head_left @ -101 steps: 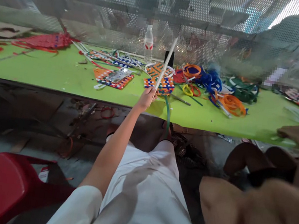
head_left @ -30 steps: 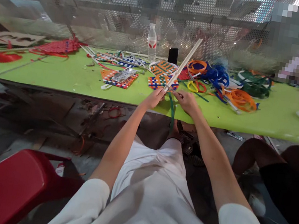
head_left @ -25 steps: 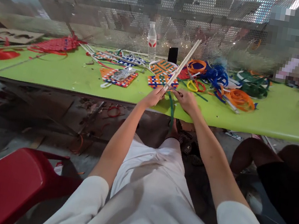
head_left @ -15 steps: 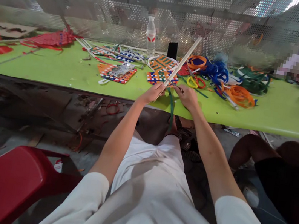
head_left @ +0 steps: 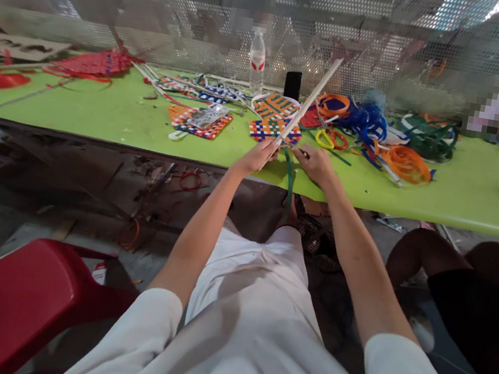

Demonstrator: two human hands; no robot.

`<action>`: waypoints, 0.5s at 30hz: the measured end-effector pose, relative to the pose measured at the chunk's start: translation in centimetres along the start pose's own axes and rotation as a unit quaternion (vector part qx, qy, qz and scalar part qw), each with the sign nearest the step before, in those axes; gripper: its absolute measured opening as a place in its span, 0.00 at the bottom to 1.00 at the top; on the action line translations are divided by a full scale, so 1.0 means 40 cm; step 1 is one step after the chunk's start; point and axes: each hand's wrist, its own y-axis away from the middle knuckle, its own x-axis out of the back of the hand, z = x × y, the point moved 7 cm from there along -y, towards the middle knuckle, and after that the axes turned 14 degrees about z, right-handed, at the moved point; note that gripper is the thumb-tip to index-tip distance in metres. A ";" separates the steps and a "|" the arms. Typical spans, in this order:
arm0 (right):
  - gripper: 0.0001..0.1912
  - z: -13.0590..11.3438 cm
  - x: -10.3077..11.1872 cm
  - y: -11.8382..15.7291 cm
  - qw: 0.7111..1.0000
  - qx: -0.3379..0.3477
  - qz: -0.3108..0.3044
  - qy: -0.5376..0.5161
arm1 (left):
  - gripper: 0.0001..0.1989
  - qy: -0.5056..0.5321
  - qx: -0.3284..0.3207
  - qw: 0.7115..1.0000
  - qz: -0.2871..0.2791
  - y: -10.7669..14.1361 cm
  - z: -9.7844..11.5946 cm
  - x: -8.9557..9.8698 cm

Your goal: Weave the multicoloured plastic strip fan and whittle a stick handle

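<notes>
strip (head_left: 313, 98), long, straight and pale, slanted up and away to the right from the left hand (head_left: 258, 155), over the near edge of the green surface (head_left: 121, 121). the left hand's grip was closed around its lower part, and a short end showed below the fingers. the right hand (head_left: 317, 162) was just beside it, its grip closed on a dark tool (head_left: 304, 154) that was mostly hidden by the fingers; the tool pointed left toward the strip, though whether the two touched could not be told.

behind the hands lay a checked panel (head_left: 259, 130) woven in blue, orange and white, partly covered by the strip in this view, with an orange and green panel (head_left: 272, 106) just beyond it. a green band (head_left: 290, 178) hung down over the edge between the two forearms. to the right were a yellow loop (head_left: 323, 139) and a red loop (head_left: 341, 141) side by side, then a blue tangle (head_left: 367, 125) and an orange coil (head_left: 408, 166). a bottle (head_left: 256, 64) stood upright at the back, near a black slab (head_left: 292, 85). to the left, a clear packet (head_left: 208, 116) rested on another woven piece (head_left: 178, 115). a red chair (head_left: 20, 302) stood at the lower left, and a seated person's knee (head_left: 415, 253) showed at the right
</notes>
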 end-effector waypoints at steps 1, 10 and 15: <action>0.30 -0.001 0.001 0.001 1.000 -0.007 -0.001 0.010 | 0.13 0.009 0.000 1.000 0.000 -0.002 0.001 0.001; 0.30 0.020 0.013 -0.005 0.994 -0.077 0.015 0.074 | 0.13 0.025 0.011 1.000 -0.001 -0.012 -0.007 0.004; 0.30 0.015 0.014 -0.007 0.997 -0.054 0.018 0.049 | 0.14 0.002 0.008 1.000 -0.006 -0.012 -0.015 0.005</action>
